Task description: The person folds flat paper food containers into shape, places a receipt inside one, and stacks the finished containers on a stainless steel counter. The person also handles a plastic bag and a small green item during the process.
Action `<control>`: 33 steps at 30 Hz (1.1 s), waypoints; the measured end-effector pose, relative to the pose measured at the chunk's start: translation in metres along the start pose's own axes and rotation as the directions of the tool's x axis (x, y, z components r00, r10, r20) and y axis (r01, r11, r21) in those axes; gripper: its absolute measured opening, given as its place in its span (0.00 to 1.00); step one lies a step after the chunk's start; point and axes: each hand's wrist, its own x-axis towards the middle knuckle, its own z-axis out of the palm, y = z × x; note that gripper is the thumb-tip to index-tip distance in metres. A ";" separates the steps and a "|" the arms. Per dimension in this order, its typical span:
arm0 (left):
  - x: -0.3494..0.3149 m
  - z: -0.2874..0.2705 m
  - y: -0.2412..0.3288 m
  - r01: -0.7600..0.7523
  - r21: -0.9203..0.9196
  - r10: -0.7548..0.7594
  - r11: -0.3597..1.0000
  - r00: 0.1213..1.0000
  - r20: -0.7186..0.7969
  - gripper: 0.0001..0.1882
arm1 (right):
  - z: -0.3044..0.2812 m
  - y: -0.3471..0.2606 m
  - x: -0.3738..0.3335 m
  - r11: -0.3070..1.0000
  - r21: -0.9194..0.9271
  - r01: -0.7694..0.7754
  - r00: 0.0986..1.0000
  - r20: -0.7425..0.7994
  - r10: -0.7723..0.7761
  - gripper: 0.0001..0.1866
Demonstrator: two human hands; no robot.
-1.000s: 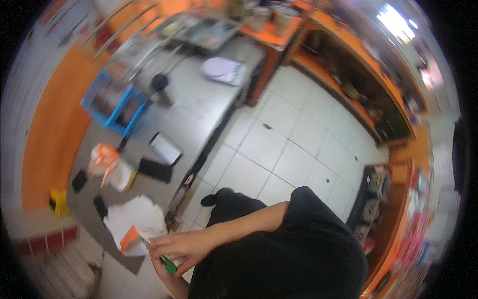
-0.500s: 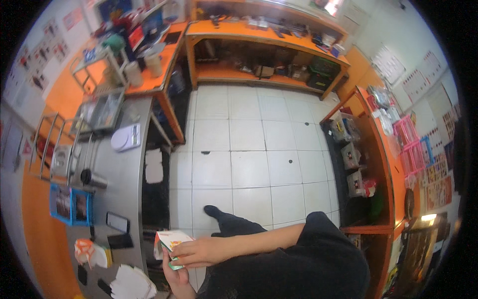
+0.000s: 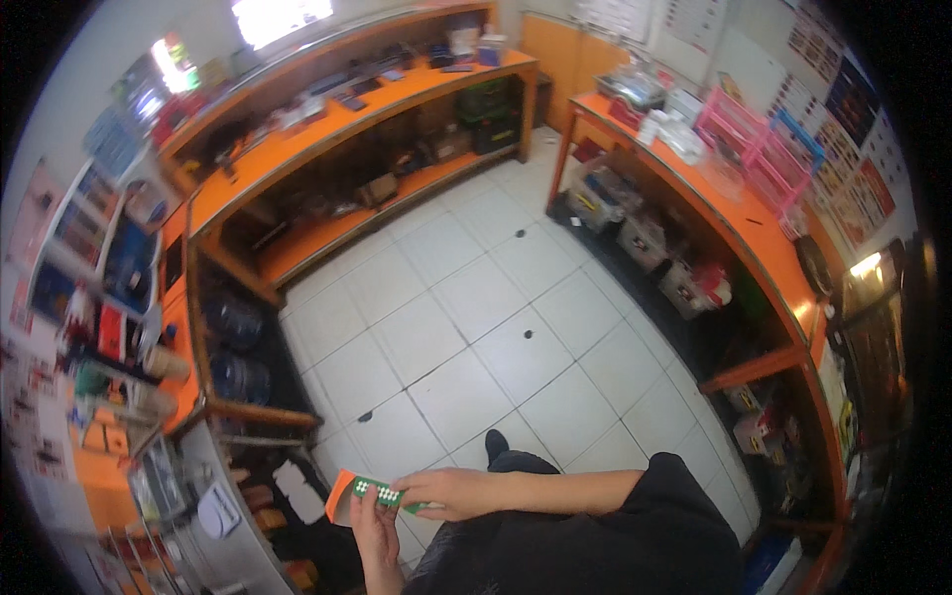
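A small paper carton (image 3: 344, 495), with an orange edge, a pale inner face and a green side with white dots, is held in front of me at the lower middle. My left hand (image 3: 373, 528) grips it from below, thumb and fingers pressed on the green side. From the right, my right hand (image 3: 441, 493) lies across its other end with the fingers closed round it. Part of the carton is hidden behind both hands.
A steel counter (image 3: 243, 540) runs at lower left, with a white kitchen scale (image 3: 218, 513) on it. Orange benches (image 3: 347, 114) line the far side. Along the right stands an orange shelf unit (image 3: 739, 233) with pink baskets (image 3: 764, 154) on top. White floor tiles (image 3: 436, 337) spread between them.
My view has swung to the right, so the steel counter slid toward the lower left. The carton has turned in my hands: its green dotted side shows now instead of the white printed face.
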 end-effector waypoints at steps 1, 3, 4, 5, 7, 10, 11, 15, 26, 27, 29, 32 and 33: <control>0.020 0.027 -0.001 -0.010 0.047 0.007 0.999 0.998 0.057 0.07 | -0.025 0.006 -0.003 0.999 -0.031 0.028 0.991 -0.131 -0.031 0.12; 0.054 0.066 0.003 0.035 0.109 -0.045 0.993 0.994 0.098 0.06 | -0.061 0.017 -0.003 0.991 -0.133 -0.031 0.987 -0.162 0.009 0.16; 0.074 0.088 0.004 0.041 0.126 -0.059 0.991 0.988 0.141 0.06 | -0.082 0.024 -0.003 0.982 -0.177 -0.064 0.985 -0.169 0.033 0.18; 0.089 0.106 0.005 0.061 0.120 -0.079 0.991 0.986 0.150 0.06 | -0.100 0.030 -0.001 0.974 -0.220 -0.044 0.976 -0.216 -0.005 0.17; 0.118 0.138 0.006 0.082 0.086 -0.097 0.993 0.978 0.186 0.05 | -0.132 0.044 0.007 0.956 -0.293 -0.031 0.965 -0.258 -0.047 0.17; 0.159 0.170 0.014 0.181 0.103 -0.195 0.978 0.970 0.143 0.05 | -0.165 0.068 0.026 0.954 -0.293 -0.067 0.933 -0.357 -0.044 0.12; 0.173 0.183 0.016 0.161 0.102 -0.177 0.982 0.968 0.175 0.06 | -0.180 0.079 0.035 0.952 -0.275 -0.135 0.926 -0.376 0.023 0.12; 0.234 0.234 0.032 0.130 0.165 -0.162 0.978 0.967 0.198 0.07 | -0.239 0.126 0.072 0.925 -0.218 -0.311 0.841 -0.517 0.161 0.12; 0.439 0.372 0.111 -0.005 0.308 -0.190 0.951 0.777 0.600 0.16 | -0.407 0.179 0.178 0.879 -0.038 -0.476 0.554 -0.789 0.266 0.09; 0.454 0.382 0.112 -0.026 0.311 -0.183 0.950 0.759 0.624 0.17 | -0.421 0.185 0.184 0.887 -0.058 -0.459 0.540 -0.810 0.227 0.09; 0.482 0.401 0.112 -0.035 0.306 -0.177 0.952 0.750 0.637 0.21 | -0.443 0.201 0.201 0.895 0.133 -0.425 0.477 -0.807 0.347 0.08; 0.523 0.428 0.112 -0.051 0.299 -0.152 0.953 0.774 0.614 0.21 | -0.477 0.229 0.221 0.883 0.284 -0.373 0.450 -0.777 0.440 0.08; 0.540 0.438 0.114 -0.041 0.306 -0.156 0.951 0.791 0.592 0.21 | -0.493 0.241 0.229 0.885 0.317 -0.342 0.456 -0.767 0.451 0.09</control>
